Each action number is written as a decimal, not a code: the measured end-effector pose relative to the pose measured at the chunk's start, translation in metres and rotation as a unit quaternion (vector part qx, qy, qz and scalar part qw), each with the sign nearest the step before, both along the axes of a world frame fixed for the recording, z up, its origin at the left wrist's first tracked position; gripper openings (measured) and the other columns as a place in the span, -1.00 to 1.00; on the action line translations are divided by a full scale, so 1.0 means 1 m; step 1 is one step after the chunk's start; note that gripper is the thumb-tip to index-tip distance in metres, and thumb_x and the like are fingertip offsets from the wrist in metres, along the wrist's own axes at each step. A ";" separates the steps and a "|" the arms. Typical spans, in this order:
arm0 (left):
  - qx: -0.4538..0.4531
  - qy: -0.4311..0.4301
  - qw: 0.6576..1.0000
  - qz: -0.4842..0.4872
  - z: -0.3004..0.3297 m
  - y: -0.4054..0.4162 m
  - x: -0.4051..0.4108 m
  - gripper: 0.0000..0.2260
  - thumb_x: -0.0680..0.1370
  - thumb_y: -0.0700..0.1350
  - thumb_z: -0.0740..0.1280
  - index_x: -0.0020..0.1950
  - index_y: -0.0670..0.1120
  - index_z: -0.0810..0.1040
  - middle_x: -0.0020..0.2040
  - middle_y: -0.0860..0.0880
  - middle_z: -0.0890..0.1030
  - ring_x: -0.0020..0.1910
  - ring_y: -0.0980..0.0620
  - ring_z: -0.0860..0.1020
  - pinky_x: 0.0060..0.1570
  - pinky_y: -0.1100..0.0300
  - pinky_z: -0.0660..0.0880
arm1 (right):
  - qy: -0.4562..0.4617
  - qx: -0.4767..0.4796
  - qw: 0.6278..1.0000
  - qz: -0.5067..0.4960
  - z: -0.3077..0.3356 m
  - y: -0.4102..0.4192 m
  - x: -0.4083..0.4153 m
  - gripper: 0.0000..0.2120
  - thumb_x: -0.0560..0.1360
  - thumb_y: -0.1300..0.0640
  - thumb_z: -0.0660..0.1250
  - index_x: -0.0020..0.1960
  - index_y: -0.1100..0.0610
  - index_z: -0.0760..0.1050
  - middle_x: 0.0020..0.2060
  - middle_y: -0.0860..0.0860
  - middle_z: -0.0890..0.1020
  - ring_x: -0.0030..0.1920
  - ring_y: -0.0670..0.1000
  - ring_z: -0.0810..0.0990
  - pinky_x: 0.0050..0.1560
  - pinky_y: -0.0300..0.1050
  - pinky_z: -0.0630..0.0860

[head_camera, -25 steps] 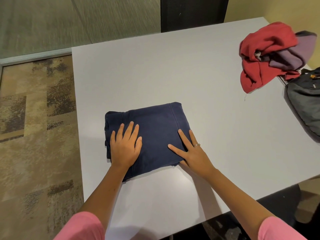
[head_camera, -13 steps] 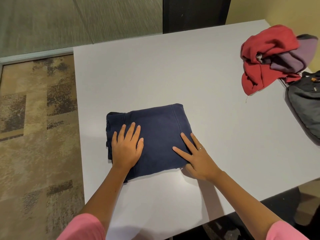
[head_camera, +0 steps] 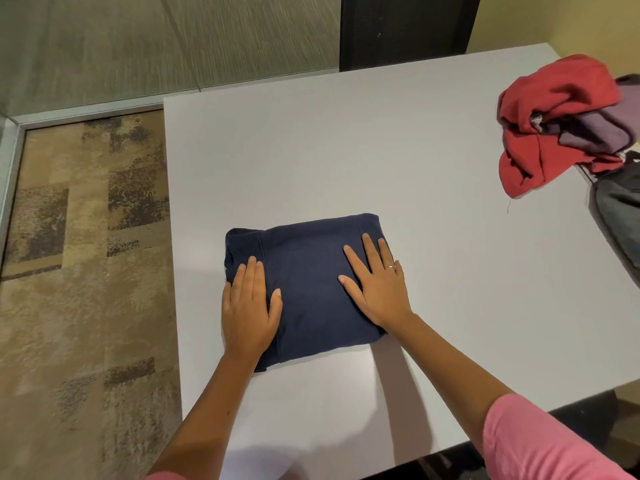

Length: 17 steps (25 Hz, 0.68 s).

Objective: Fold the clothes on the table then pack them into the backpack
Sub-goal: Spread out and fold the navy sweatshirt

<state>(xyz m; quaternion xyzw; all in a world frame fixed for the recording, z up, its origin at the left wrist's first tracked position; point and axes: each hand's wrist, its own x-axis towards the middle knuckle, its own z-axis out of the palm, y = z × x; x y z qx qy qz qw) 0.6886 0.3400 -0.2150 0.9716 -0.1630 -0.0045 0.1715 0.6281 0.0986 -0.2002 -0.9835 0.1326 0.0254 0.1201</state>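
A navy garment [head_camera: 311, 271], folded into a compact rectangle, lies on the white table [head_camera: 346, 150] near its front left. My left hand [head_camera: 250, 308] presses flat on the garment's left part with straight fingers. My right hand [head_camera: 379, 284], wearing a ring, lies flat on the right part, fingers spread. A crumpled red garment [head_camera: 543, 133] and a purple one [head_camera: 609, 128] sit in a heap at the table's far right. Just below them the grey backpack [head_camera: 620, 209] shows partly at the right edge.
A dark chair back [head_camera: 408, 29] stands behind the table's far edge. Patterned carpet [head_camera: 83, 271] lies to the left of the table, bounded by a metal floor strip. A yellow wall is at the upper right.
My right hand has slid up and further onto the navy garment from its lower right corner. My left hand stays pressed on the left part.
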 end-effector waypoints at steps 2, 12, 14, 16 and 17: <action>-0.012 0.007 1.000 -0.003 0.000 -0.001 0.002 -0.47 0.59 0.08 0.05 0.49 -0.16 0.29 0.49 -0.11 0.31 0.47 -0.12 0.28 0.38 -0.14 0.28 | 0.004 -0.003 1.000 -0.005 -0.003 0.001 0.000 -0.37 0.57 -0.33 -0.19 0.52 -0.08 0.19 0.52 0.12 0.20 0.50 0.26 0.16 0.25 0.29 0.40; -0.013 0.020 1.000 -0.006 -0.004 -0.002 0.006 -0.49 0.59 0.07 0.07 0.47 -0.17 0.32 0.48 -0.12 0.34 0.46 -0.16 0.29 0.37 -0.15 0.27 | 0.024 0.015 0.999 -0.015 -0.006 0.002 0.004 -0.36 0.57 -0.32 -0.20 0.52 -0.04 0.17 0.52 0.11 0.19 0.49 0.26 0.17 0.27 0.28 0.40; -0.024 0.024 0.999 -0.007 -0.003 -0.001 0.006 -0.48 0.59 0.08 0.06 0.47 -0.17 0.32 0.48 -0.12 0.34 0.46 -0.16 0.29 0.36 -0.16 0.31 | 0.012 0.023 1.000 -0.017 -0.003 0.001 0.004 -0.37 0.56 -0.34 -0.17 0.52 -0.08 0.17 0.53 0.09 0.18 0.50 0.26 0.15 0.24 0.25 0.43; -0.037 0.018 0.999 -0.017 -0.001 0.002 0.006 -0.48 0.60 0.10 0.05 0.48 -0.15 0.31 0.50 -0.12 0.29 0.47 -0.16 0.26 0.36 -0.15 0.29 | -0.010 0.068 0.997 -0.030 0.003 -0.001 0.003 -0.37 0.53 -0.36 -0.03 0.53 -0.11 0.11 0.55 0.03 0.11 0.52 0.19 0.09 0.32 0.20 0.36; -0.050 0.020 0.998 -0.010 0.001 0.002 0.004 -0.47 0.60 0.11 0.05 0.50 -0.14 0.28 0.52 -0.13 0.24 0.49 -0.17 0.22 0.37 -0.12 0.25 | -0.019 0.122 0.991 -0.054 0.007 -0.003 0.002 -0.33 0.51 -0.35 0.09 0.54 -0.12 0.07 0.55 0.00 0.08 0.52 0.13 0.08 0.37 0.16 0.28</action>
